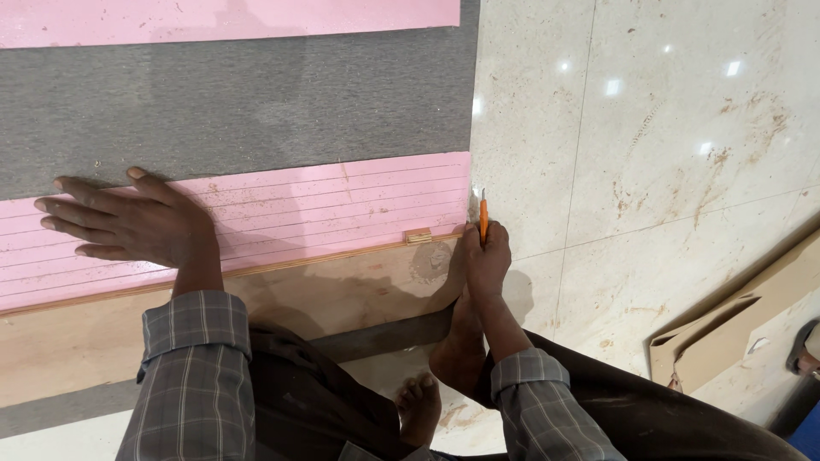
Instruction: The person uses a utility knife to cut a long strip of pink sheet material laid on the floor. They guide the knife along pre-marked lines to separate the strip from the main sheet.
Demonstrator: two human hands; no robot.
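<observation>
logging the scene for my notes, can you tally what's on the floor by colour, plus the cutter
Pink sheets: 2, a grooved one under the left hand and one at the top edge
Grey felt strips: 1
Tan plywood boards: 1
Brown cardboard pieces: 1
Orange cutters: 1, in the right hand
Total: 6

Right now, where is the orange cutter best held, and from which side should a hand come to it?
Probably by its orange handle, below the blade tip, as the right hand grips it now. The cutter stands nearly upright at the right edge of the pink sheet, blade end away from the person, so coming from the near side keeps fingers off the blade.
</observation>
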